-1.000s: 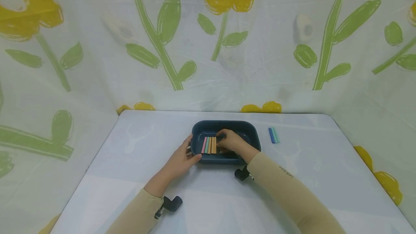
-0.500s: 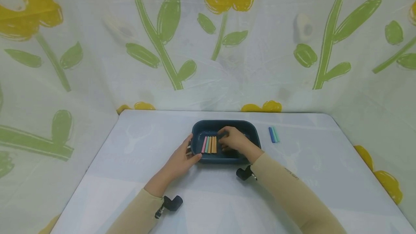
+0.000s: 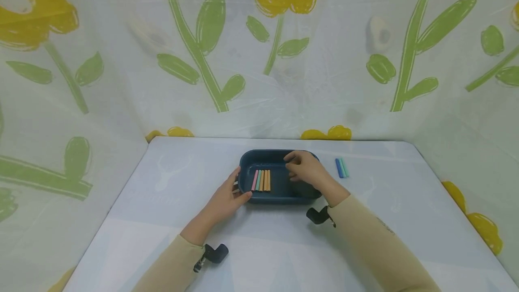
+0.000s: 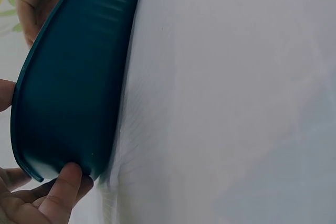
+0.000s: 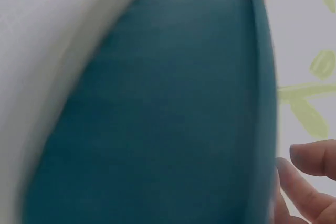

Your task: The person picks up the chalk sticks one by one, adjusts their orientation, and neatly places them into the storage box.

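A dark blue rectangular tray [image 3: 279,201] stands on the table, with a row of several chalk sticks [image 3: 261,180] lying side by side in its left half, pink, green and orange. My left hand [image 3: 225,202] grips the tray's left end, thumb at the near rim and fingers round the end wall, as the left wrist view also shows on the tray wall [image 4: 68,87]. Over the tray's right part hovers my right hand [image 3: 306,168], fingers loosely bent and apart, with nothing seen between them. The right wrist view is mostly filled by the tray's outer wall [image 5: 168,98].
To the right of the tray, a blue chalk stick [image 3: 339,168] and a mint green chalk stick [image 3: 344,167] lie together on the white table [image 3: 259,247]. A flower-printed cloth [image 3: 332,71] hangs behind the table and along both sides.
My right hand has lifted away from the chalk row and moved right, over the tray's right part. The left hand, tray and chalk sticks have stayed in place.
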A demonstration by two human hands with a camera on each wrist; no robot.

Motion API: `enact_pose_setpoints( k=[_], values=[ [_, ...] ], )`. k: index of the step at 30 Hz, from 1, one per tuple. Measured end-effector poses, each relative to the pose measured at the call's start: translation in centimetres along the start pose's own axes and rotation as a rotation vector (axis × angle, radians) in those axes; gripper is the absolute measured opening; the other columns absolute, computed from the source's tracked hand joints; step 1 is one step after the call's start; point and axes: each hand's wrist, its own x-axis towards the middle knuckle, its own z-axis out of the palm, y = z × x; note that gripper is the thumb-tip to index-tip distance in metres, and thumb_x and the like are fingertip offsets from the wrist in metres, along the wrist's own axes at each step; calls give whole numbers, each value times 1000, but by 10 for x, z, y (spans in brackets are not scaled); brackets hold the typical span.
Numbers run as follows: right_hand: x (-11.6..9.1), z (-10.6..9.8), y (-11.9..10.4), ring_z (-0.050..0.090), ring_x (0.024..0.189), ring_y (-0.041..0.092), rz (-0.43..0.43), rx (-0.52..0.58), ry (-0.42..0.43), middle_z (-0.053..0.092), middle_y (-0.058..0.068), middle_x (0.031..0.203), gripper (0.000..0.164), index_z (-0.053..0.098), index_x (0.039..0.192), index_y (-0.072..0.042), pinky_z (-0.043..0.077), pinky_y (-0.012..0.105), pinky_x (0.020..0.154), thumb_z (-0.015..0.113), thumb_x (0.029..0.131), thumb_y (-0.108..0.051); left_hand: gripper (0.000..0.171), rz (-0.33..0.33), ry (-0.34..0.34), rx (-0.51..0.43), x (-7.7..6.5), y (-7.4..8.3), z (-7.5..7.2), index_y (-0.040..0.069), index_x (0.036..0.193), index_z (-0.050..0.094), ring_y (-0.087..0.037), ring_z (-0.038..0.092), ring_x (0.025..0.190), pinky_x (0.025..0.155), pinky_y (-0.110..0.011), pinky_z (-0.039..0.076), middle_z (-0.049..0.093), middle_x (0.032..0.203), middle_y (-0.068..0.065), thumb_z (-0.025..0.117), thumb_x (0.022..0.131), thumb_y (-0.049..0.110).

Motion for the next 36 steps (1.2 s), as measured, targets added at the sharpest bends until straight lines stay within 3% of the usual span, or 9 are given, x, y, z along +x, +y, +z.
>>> enact_pose_setpoints(
  k=[7,15,27,36],
  values=[
    [-10,-18,3,66,97,30,-24,20,37,58,26,126,37,54,136,-1,59,44,86,57,103,-15,89,-4,10,1,1,-2,2,14,161,16,-36,55,129,106,-48,46,36,157,-19,70,94,36],
    [-25,-39,6,66,99,35,-56,59,82,57,27,125,36,54,136,2,61,36,82,56,103,-13,89,-1,12,2,1,-1,3,13,161,16,-37,52,132,107,-49,46,35,158,-19,70,94,37],
    [-38,-66,19,67,100,35,-102,-40,191,58,22,119,35,56,132,3,61,33,79,55,102,-16,89,-1,14,-3,1,1,3,12,161,16,-36,51,133,107,-48,45,35,158,-18,70,94,36],
    [-42,-88,42,69,100,35,-75,-89,234,57,23,121,37,55,134,2,61,37,82,53,103,-19,91,4,14,-8,1,1,2,10,161,15,-37,53,131,107,-47,45,35,157,-20,70,94,39]
  ],
)
